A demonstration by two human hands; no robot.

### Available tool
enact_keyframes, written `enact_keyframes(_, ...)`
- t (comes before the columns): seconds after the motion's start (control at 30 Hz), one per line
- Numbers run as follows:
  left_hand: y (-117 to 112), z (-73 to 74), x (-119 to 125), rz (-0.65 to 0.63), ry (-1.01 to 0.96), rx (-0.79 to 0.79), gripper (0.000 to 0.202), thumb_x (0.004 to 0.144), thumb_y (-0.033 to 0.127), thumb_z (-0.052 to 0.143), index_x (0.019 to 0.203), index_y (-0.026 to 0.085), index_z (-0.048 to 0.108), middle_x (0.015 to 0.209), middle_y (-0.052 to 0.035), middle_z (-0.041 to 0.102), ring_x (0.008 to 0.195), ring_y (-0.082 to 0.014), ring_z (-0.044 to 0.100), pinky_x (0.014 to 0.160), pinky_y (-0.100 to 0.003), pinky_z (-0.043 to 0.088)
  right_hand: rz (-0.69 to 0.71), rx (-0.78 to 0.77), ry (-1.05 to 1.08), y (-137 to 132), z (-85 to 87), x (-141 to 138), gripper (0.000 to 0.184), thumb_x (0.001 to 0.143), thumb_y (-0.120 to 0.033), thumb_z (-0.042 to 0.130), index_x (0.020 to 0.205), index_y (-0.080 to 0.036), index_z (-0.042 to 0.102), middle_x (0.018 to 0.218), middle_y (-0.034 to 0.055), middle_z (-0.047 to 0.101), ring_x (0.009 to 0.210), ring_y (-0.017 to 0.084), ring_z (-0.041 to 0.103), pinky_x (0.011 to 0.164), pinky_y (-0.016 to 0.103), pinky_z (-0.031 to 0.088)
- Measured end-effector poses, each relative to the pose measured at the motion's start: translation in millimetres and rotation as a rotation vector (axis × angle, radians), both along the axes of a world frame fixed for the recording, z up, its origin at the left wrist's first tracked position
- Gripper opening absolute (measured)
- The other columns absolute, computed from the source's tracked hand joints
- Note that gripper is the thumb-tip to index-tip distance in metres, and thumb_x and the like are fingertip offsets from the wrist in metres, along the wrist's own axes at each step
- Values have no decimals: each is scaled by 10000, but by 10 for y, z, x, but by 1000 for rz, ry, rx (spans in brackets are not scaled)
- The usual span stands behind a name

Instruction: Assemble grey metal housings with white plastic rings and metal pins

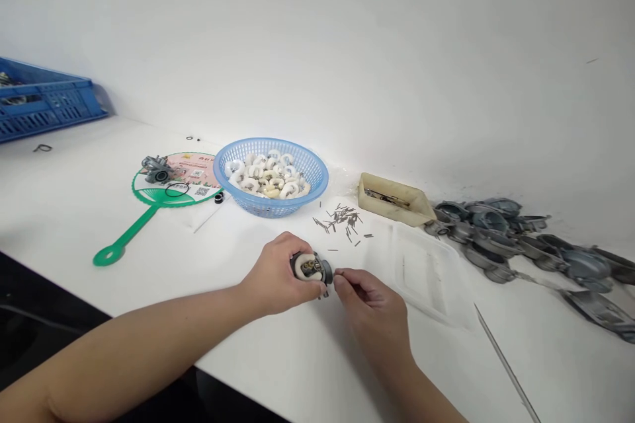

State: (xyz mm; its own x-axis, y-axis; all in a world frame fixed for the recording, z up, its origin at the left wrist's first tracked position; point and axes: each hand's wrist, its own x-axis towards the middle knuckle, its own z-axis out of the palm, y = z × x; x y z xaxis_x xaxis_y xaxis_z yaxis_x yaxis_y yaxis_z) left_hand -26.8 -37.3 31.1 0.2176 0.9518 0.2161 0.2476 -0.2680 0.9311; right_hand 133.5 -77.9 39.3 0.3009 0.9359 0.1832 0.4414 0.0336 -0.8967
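My left hand [280, 277] is wrapped round a small grey carburetor [325, 271], its open side facing up. Inside it sits a white C-shaped float [301, 269] with brass parts in the middle. Close to the carburetor's right side, my right hand [370, 301] has thumb and forefinger pinched together. Whatever lies between those fingertips is too small to make out. Beyond the hands, a loose pile of short dark metal pins [343, 217] is scattered on the white table [278, 350].
Behind stands a blue basket [270, 208] of white floats. A green-handled fan [131, 231] bears another carburetor [157, 169]. To the right are a yellowish tray [397, 211], a clear plastic lid [421, 271], grey metal bowls [496, 241] and a thin rod [506, 363]. A blue crate [49, 106] stands far left.
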Motion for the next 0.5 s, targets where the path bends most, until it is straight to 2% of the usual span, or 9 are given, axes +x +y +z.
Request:
enact_keyframes(0.2, 10, -14, -4, 0, 5, -13, 339, 525, 255, 777, 809, 204, 600, 884, -7, 544, 747, -153, 545, 637, -283, 463, -11, -39, -42, -31, 25, -28, 157, 685, -348, 644, 646, -196, 649, 593, -11, 621, 562, 135, 528, 532, 239, 402)
enact_keyframes(0.5, 5, -4, -16, -8, 39, 9, 329, 549, 267, 765, 819, 205, 586, 882, -9, 550, 779, -167, 551, 671, -303, 468, -49, 2, 4, -60, 49, -82, 130, 675, -325, 660, 647, -198, 671, 617, -5, 648, 584, 136, 553, 560, 234, 428)
